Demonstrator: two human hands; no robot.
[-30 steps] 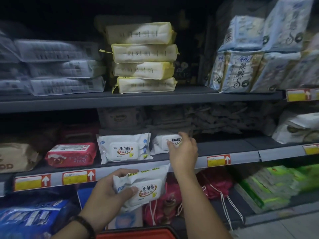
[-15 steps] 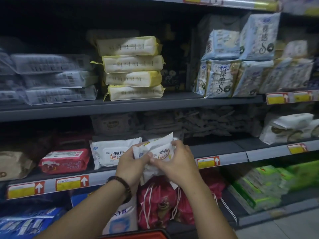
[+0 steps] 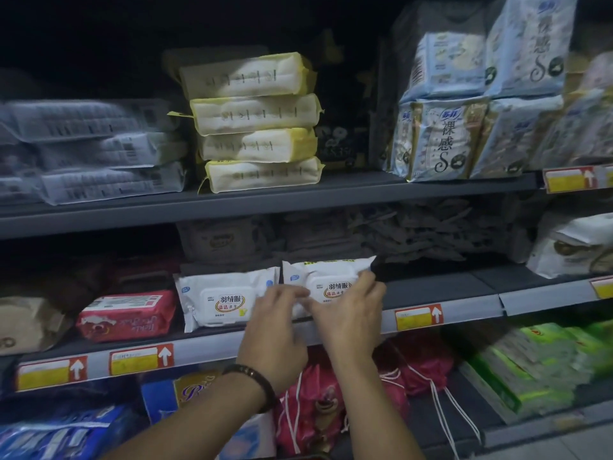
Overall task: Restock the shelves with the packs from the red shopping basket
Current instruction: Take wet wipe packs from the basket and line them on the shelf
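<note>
right fingers (image 3: pixel 365 281): bent over the pack's (image 3: pixel 326 273) right front edge, thumb low on its face. I read it as a pinch.
left fingers (image 3: pixel 288 295): lying lightly bent across the pack's lower-left corner. Thumb is hidden, so I can't tell grip from press.
right hand (image 3: pixel 351 315): back of hand faces me, touching the left hand (image 3: pixel 275 330) at the knuckles.
left wrist: dark beaded bracelet (image 3: pixel 253 380).
pack: soft white plastic pouch with crimped ends and a rounded rigid flip lid carrying a red-and-yellow label. It sits on the middle shelf (image 3: pixel 464 298), tilted back with its face towards me.
second pack (image 3: pixel 225 300): same pouch, just beside on the left, a narrow gap between them.
red pack (image 3: pixel 127 315): glossy film, flat brick shape, left of the white pair.
shelf: dark grey metal with a pale front rail holding red-and-yellow price tags (image 3: pixel 418 317).
above: four yellow-edged packs (image 3: pixel 255 127) stacked flat, clear wrap, soft slab shape.
below: red drawstring bags (image 3: pixel 311 413) with white cords, crinkled fabric; green packs (image 3: pixel 530 360) to the right, blurred.
</note>
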